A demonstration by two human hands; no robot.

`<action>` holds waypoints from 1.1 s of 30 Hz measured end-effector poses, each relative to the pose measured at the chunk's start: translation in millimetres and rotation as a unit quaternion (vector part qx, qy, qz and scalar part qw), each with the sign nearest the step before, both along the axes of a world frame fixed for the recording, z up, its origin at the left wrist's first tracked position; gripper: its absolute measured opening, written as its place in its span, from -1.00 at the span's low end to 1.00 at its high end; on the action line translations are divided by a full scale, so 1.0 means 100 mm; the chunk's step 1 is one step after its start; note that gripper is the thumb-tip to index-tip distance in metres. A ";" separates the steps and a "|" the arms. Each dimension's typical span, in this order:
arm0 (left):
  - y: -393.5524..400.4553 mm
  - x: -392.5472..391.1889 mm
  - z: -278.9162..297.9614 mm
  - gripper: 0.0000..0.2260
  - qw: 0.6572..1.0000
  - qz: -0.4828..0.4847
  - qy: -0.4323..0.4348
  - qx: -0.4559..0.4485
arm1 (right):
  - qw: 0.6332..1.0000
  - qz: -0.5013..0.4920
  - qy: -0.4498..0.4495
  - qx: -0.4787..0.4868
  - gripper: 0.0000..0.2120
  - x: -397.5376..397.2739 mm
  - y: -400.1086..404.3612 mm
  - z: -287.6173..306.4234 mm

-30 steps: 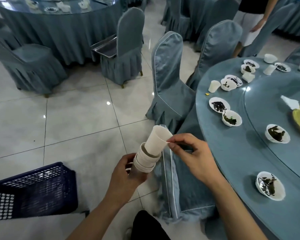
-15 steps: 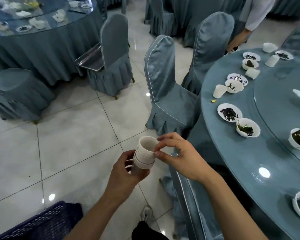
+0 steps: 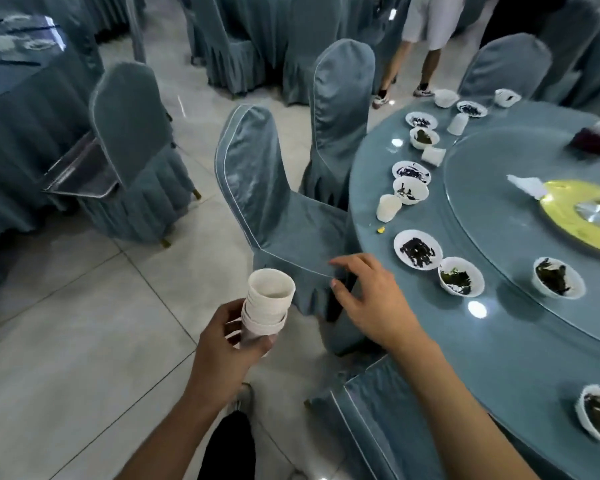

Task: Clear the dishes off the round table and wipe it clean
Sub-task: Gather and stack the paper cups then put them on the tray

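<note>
Head view: we see the left hand (image 3: 227,344) curled round the lower part of a stack of white cups (image 3: 266,303), holding it upright over the tiled floor (image 3: 84,306), off the near-left edge of the round table (image 3: 482,358); the right hand (image 3: 368,299) holds nothing, its fingers spread and loosely bent, hovering just short of that same edge, above the seat of a covered chair (image 3: 278,209); along the left edge of the table stand dishes with dark scraps; a small plate (image 3: 417,249) sits nearest the right hand, with a bowl (image 3: 461,275) touching it on the far side; further along the edge a single white cup (image 3: 388,208) stands upright beside another bowl (image 3: 410,190) and plate (image 3: 411,172); a tipped cup (image 3: 433,156) lies on its side beyond them; more bowls sit at the near-right edge and toward the far edge; the glass turntable (image 3: 499,216) in the middle carries a yellow platter (image 3: 582,216) and a crumpled white napkin (image 3: 527,185); a person's legs (image 3: 409,64) stand past the far edge; a steel tray (image 3: 80,171) rests on a chair at the left.
</note>
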State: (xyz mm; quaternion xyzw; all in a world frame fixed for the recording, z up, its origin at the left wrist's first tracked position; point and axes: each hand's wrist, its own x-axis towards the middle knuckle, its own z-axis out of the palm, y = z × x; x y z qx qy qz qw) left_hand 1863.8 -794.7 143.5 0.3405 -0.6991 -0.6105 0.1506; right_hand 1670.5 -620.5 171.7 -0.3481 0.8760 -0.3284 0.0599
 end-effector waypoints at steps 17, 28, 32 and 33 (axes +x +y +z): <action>-1.55 -1.91 -0.15 -0.48 0.978 -0.210 -0.010 0.000 | 0.956 -0.268 -0.056 0.109 -0.69 -0.93 -0.69 -0.67; -1.83 -3.17 -0.31 -0.46 0.962 -0.269 -0.038 -0.001 | 0.917 -0.379 -0.055 0.114 -0.61 -2.44 -0.87 -1.03; -1.87 -3.66 -0.33 -0.43 0.958 -0.283 -0.039 -0.002 | 0.902 -0.395 -0.075 0.160 -0.48 -3.04 -0.85 -1.09; -1.89 -3.76 -0.33 -0.43 0.959 -0.282 -0.036 -0.006 | 0.897 -0.396 -0.083 0.176 -0.44 -3.15 -0.83 -1.11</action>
